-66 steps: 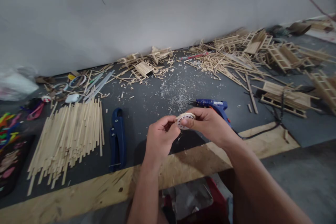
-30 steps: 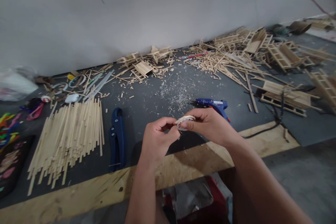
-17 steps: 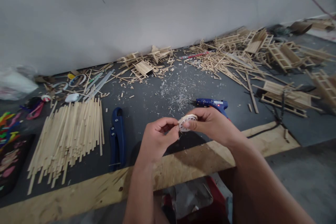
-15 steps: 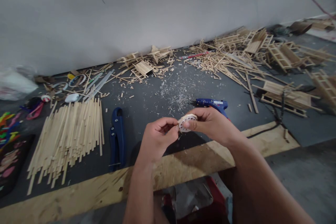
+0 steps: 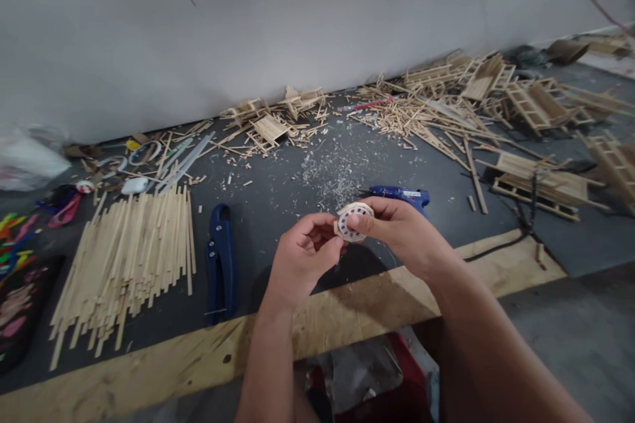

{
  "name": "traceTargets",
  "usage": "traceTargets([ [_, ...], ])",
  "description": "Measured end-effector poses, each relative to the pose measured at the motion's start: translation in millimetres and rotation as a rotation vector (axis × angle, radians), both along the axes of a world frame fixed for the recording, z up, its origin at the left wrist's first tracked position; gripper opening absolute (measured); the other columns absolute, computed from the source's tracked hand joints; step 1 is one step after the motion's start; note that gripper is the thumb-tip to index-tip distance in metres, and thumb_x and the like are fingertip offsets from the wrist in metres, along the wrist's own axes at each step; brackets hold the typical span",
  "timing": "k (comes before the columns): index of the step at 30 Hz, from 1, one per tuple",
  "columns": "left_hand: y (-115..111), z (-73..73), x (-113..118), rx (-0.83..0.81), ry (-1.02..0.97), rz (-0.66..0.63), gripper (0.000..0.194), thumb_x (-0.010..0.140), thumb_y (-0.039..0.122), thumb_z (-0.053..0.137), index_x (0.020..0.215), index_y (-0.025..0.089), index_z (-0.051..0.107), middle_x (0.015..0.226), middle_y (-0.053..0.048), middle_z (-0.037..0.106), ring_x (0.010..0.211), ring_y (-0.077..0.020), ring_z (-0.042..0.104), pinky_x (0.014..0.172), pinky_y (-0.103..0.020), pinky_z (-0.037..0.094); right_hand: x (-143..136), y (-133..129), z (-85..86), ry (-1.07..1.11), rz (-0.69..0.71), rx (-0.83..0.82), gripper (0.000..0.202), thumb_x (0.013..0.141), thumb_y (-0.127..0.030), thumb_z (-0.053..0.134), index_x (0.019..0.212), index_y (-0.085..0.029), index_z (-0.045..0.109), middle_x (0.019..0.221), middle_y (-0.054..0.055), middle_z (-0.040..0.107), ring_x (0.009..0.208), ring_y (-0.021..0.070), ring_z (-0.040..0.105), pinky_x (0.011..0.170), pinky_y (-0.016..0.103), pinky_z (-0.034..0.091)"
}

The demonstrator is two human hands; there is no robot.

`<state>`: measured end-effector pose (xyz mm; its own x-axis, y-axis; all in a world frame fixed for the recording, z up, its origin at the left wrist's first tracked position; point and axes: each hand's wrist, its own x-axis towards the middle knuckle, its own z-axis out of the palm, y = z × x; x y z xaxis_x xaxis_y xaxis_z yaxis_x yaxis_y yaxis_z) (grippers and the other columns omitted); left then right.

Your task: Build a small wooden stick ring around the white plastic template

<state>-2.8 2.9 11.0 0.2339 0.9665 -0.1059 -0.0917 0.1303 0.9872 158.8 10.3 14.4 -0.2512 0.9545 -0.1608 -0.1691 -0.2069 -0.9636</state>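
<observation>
A small round disc with a ring of holes [image 5: 358, 230] and a pale wooden rim is held above the table's front part. My right hand [image 5: 399, 228] pinches it, thumb on its face. My left hand [image 5: 307, 254] is closed at the disc's left edge, fingertips against the rim; a small wooden piece seems to be there, partly hidden. Just behind my right hand lies a blue glue gun [image 5: 397, 194]. Left of my left hand is a blue cutter [image 5: 221, 264], and beyond it a pile of thin wooden sticks [image 5: 129, 258].
Along the wall lie wooden models [image 5: 270, 127], stick offcuts [image 5: 407, 119] and a red-labelled stick [image 5: 367, 105]. More models [image 5: 546, 178] and a black cable [image 5: 533, 205] are at right. A phone [image 5: 27, 307] and tape rolls [image 5: 143, 152] sit at left. A wooden strip [image 5: 169, 363] edges the table.
The disc has been raised and turned so its holed face shows more fully. My left fingertips have shifted along its lower left edge.
</observation>
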Motion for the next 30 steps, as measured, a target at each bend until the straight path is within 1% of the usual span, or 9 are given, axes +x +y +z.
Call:
traceTargets([
  [4, 0.3, -3.0, 4.2, -0.008, -0.027, -0.002, 0.02, 0.073, 0.022, 0.065, 0.091, 0.016, 0.059, 0.077, -0.004, 0.068, 0.071, -0.0136, 0.063, 0.066, -0.025, 0.05, -2.6, 0.3, -1.9, 0.03, -0.023, -0.005, 0.023, 0.069, -0.038, 0.068, 0.083, -0.02, 0.069, 0.077, 0.0, 0.066, 0.069, 0.0115, 0.056, 0.068, 0.026, 0.043],
  [10, 2.4, -6.1, 6.0, -0.031, -0.076, 0.053, 0.017, 0.072, 0.023, 0.066, 0.087, 0.016, 0.061, 0.077, -0.002, 0.067, 0.065, -0.0112, 0.062, 0.065, -0.023, 0.051, -3.5, 0.6, 0.1, 0.018, 0.0, 0.001, 0.026, 0.076, -0.039, 0.061, 0.09, -0.019, 0.067, 0.083, 0.003, 0.065, 0.072, 0.012, 0.054, 0.068, 0.026, 0.043],
  [12, 3.4, -6.9, 4.7, -0.041, -0.114, 0.075, 0.016, 0.073, 0.022, 0.066, 0.086, 0.016, 0.062, 0.079, -0.001, 0.067, 0.065, -0.0103, 0.061, 0.064, -0.023, 0.05, -2.3, 0.2, 1.6, 0.023, 0.025, -0.008, 0.025, 0.078, -0.036, 0.059, 0.095, -0.02, 0.066, 0.087, 0.003, 0.064, 0.072, 0.0115, 0.054, 0.066, 0.026, 0.043],
  [15, 4.7, -7.4, 3.0, -0.069, -0.185, 0.121, 0.014, 0.072, 0.02, 0.066, 0.085, 0.015, 0.061, 0.077, -0.001, 0.066, 0.062, -0.0094, 0.06, 0.061, -0.021, 0.05, -0.3, -0.4, 3.4, 0.106, 0.037, -0.046, 0.026, 0.076, -0.028, 0.061, 0.101, -0.021, 0.063, 0.092, 0.003, 0.063, 0.073, 0.0111, 0.054, 0.066, 0.025, 0.044],
  [18, 5.2, -7.7, 3.0, -0.092, -0.248, 0.152, 0.015, 0.071, 0.018, 0.066, 0.084, 0.014, 0.06, 0.074, -0.001, 0.066, 0.059, -0.0094, 0.059, 0.058, -0.021, 0.049, 0.1, -0.3, 4.1, 0.165, 0.028, -0.071, 0.024, 0.072, -0.022, 0.065, 0.095, -0.019, 0.062, 0.089, 0.002, 0.063, 0.072, 0.0109, 0.055, 0.065, 0.026, 0.046],
  [21, 5.3, -8.4, 4.6, -0.103, -0.295, 0.16, 0.013, 0.071, 0.018, 0.065, 0.083, 0.013, 0.059, 0.073, -0.002, 0.066, 0.059, -0.0096, 0.059, 0.058, -0.021, 0.049, -1.2, 0.6, 3.5, 0.152, 0.008, -0.089, 0.019, 0.069, -0.021, 0.068, 0.086, -0.017, 0.061, 0.082, 0.001, 0.064, 0.066, 0.0099, 0.056, 0.064, 0.026, 0.047],
  [26, 5.7, -8.6, 8.2, -0.151, -0.335, 0.182, 0.013, 0.074, 0.021, 0.064, 0.083, 0.012, 0.061, 0.075, -0.003, 0.065, 0.063, -0.0102, 0.06, 0.062, -0.022, 0.051, -2.2, 1.6, 1.2, 0.088, 0.008, -0.074, 0.013, 0.07, -0.02, 0.066, 0.081, -0.017, 0.06, 0.075, -0.001, 0.063, 0.063, 0.0092, 0.057, 0.066, 0.027, 0.047],
  [30, 5.7, -7.9, 9.6, -0.19, -0.338, 0.195, 0.013, 0.074, 0.024, 0.065, 0.078, 0.011, 0.062, 0.071, -0.003, 0.064, 0.062, -0.0097, 0.06, 0.061, -0.022, 0.051, -1.1, 1.5, 1.3, 0.064, 0.035, -0.06, 0.01, 0.071, -0.021, 0.065, 0.078, -0.018, 0.06, 0.074, -0.001, 0.063, 0.063, 0.0096, 0.057, 0.067, 0.027, 0.047],
])
